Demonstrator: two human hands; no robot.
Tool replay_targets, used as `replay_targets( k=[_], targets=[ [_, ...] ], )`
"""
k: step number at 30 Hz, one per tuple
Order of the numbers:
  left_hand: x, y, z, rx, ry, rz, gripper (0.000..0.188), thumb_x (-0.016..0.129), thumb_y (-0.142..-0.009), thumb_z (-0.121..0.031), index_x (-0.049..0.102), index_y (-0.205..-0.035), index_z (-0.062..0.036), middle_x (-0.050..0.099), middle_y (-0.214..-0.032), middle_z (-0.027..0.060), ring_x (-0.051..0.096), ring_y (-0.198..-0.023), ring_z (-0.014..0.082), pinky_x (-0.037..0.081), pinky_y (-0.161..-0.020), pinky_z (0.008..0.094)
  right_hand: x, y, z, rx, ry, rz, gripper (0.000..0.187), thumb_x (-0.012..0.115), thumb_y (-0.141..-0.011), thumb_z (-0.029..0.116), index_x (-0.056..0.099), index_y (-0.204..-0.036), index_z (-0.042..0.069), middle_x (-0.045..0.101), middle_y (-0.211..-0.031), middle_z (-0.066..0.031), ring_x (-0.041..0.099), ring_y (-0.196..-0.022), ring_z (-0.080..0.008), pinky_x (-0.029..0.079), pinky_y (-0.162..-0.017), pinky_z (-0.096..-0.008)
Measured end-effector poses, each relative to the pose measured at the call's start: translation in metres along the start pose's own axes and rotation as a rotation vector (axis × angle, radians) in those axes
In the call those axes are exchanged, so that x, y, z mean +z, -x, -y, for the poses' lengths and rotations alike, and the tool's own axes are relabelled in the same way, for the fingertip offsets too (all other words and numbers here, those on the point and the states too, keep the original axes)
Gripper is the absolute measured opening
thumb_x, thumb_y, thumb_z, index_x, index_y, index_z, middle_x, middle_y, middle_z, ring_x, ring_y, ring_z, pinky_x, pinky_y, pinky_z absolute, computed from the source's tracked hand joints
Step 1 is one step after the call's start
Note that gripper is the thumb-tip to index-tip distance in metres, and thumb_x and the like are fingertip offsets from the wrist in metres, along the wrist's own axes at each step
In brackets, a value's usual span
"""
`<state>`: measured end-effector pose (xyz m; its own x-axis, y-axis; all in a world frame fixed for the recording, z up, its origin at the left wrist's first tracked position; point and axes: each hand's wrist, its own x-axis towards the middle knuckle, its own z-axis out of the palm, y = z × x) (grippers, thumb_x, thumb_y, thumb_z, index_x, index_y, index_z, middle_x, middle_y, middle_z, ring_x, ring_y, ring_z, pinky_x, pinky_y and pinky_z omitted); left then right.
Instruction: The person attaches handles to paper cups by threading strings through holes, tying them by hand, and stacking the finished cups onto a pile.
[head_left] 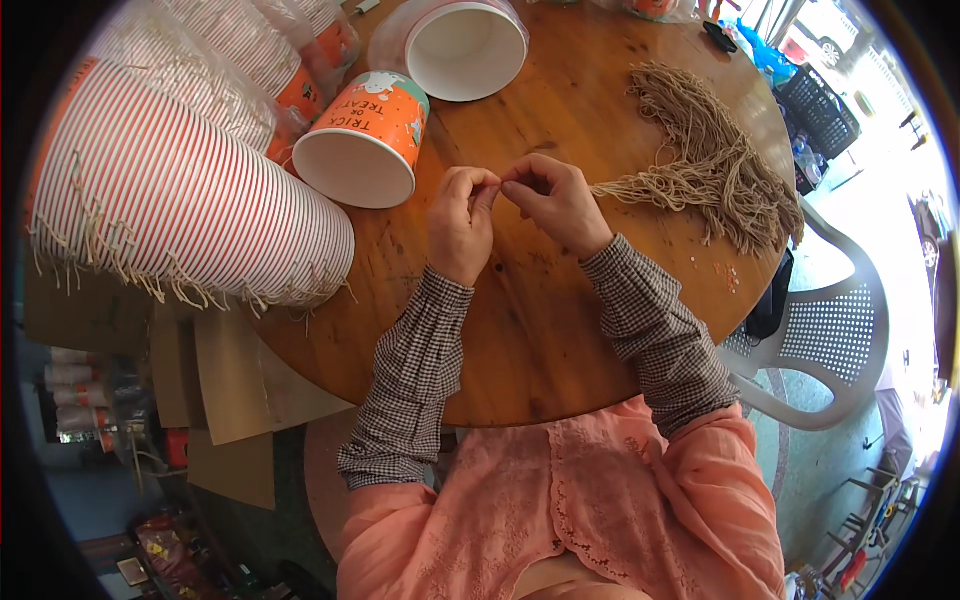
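My left hand (464, 226) and my right hand (553, 204) meet fingertip to fingertip over the round wooden table (520, 330). Thumb and forefinger of each are pinched together. Whatever lies between them is too small to make out. Just behind my right hand, the narrow end of a heap of tan cords (715, 165) reaches toward its knuckles. Beyond my left hand, an orange paper bucket (385, 115) lies on its side, its white mouth toward me. Farther back, a white paper bucket (465, 50) in clear plastic also lies tipped.
A long stack of nested paper buckets (200, 190) lies along the left, short cords dangling from its rims. More wrapped stacks (230, 50) are behind it. Small pale and orange bits (720, 272) lie at the table's right. A grey plastic chair (830, 320) stands beyond that edge, cardboard (235, 375) below left.
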<state>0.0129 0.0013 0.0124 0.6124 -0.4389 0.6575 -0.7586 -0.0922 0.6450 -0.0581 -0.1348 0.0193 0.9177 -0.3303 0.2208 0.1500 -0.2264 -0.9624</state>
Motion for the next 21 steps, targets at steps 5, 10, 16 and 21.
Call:
replay_targets(
  k=[5,10,16,21],
  targets=[
    [0.001,-0.001,-0.003,0.032,-0.043,0.003,0.008,0.065,-0.085,-0.002,0.058,-0.09,-0.0011,0.059,-0.087,0.0095,0.06,-0.078,0.0252,0.049,-0.066,0.0331,-0.002,0.002,-0.004,0.052,-0.032,-0.002,0.02,0.065,-0.085,0.016,0.064,-0.09,-0.003,0.064,-0.073,-0.0048,0.058,-0.066,-0.0085,0.049,-0.06,-0.0261],
    [0.003,0.003,0.003,0.062,-0.096,0.008,0.008,0.065,-0.086,-0.005,0.059,-0.089,-0.0029,0.06,-0.088,0.0084,0.059,-0.081,0.0269,0.048,-0.069,0.0351,-0.002,0.003,-0.009,0.13,-0.087,-0.005,0.022,0.064,-0.088,0.018,0.064,-0.09,-0.004,0.062,-0.07,-0.0028,0.055,-0.061,-0.0073,0.047,-0.057,-0.0246],
    [0.004,0.002,0.01,0.102,-0.174,0.032,0.008,0.065,-0.086,-0.008,0.058,-0.089,-0.005,0.061,-0.088,0.0074,0.058,-0.08,0.0282,0.047,-0.07,0.0371,-0.005,0.003,-0.012,-0.045,-0.071,-0.023,0.02,0.067,-0.085,0.017,0.064,-0.089,-0.002,0.062,-0.072,-0.0038,0.056,-0.064,-0.0087,0.049,-0.061,-0.0251],
    [0.005,0.002,0.009,0.151,-0.174,-0.001,0.01,0.065,-0.084,-0.003,0.056,-0.089,-0.0057,0.06,-0.088,0.0079,0.058,-0.08,0.0286,0.046,-0.07,0.0378,-0.007,0.006,-0.006,-0.061,0.1,-0.06,0.019,0.068,-0.083,0.016,0.063,-0.09,-0.001,0.061,-0.071,-0.0044,0.056,-0.064,-0.0102,0.049,-0.062,-0.0256]
  ],
)
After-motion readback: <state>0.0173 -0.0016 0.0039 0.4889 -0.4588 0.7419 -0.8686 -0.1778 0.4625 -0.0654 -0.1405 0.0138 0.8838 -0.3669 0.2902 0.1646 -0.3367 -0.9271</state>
